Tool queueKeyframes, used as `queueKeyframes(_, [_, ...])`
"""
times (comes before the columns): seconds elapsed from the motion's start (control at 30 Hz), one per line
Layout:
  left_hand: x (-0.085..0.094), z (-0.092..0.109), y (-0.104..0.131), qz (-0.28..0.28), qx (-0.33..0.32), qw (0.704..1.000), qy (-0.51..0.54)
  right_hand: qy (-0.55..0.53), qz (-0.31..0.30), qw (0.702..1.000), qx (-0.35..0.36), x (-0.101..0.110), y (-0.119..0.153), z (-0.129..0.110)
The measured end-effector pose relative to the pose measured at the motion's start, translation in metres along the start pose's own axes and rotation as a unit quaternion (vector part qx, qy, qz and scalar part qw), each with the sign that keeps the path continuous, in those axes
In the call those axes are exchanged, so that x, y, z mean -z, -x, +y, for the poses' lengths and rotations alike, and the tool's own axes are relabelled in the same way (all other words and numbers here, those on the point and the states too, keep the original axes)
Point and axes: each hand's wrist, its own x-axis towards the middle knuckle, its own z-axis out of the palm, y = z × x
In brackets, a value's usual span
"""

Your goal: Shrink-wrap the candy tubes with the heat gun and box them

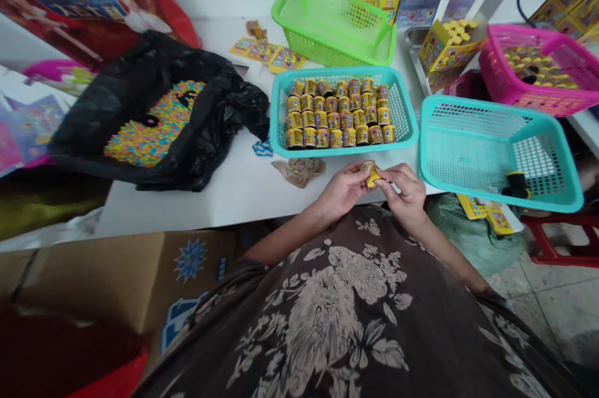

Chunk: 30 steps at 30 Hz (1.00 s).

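Note:
Between both hands, at the table's front edge, is a small yellow printed wrapper or label [372, 174]; whether it sits around a little tub, I cannot make out. My left hand [344, 191] pinches it from the left, and my right hand [405, 191] grips its right side with thumb and fingers. Just beyond the hands stands a turquoise basket [344, 151] with rows of small yellow-labelled tubs [333, 120] lying in it. A crumpled brown cloth [299, 171] lies left of my left hand.
On the left, a black plastic bag [215, 117] holds colourful beads [156, 130]. A second turquoise basket [491, 192] at right contains a few black tubs [517, 183]. Behind are a green basket [332, 42], a pink basket [538, 98] and a yellow box [433, 52]. A carton [187, 267] stands below left.

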Motion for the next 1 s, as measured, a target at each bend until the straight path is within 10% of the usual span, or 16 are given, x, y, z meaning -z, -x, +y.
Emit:
queueKeyframes(0.3, [-0.003,-0.002,0.005,-0.013,-0.025,0.999,-0.042,0.107,-0.056,0.988,0.1,0.015,-0.024,-0.009])
queueKeyframes(0.57, [0.015,0.005,0.004,0.051,-0.096,0.964,-0.241,0.223,-0.13,0.961,-0.094,0.031,-0.171,0.078])
queueKeyframes(0.83, [0.056,0.035,0.029,0.113,-0.2,0.859,-0.458,0.295,-0.325,0.861,-0.258,-0.025,-0.238,0.126])
queueKeyframes(1.0, [0.089,0.047,0.04,0.235,-0.273,0.724,-0.588,0.277,-0.247,0.912,-0.176,-0.013,-0.237,0.112])
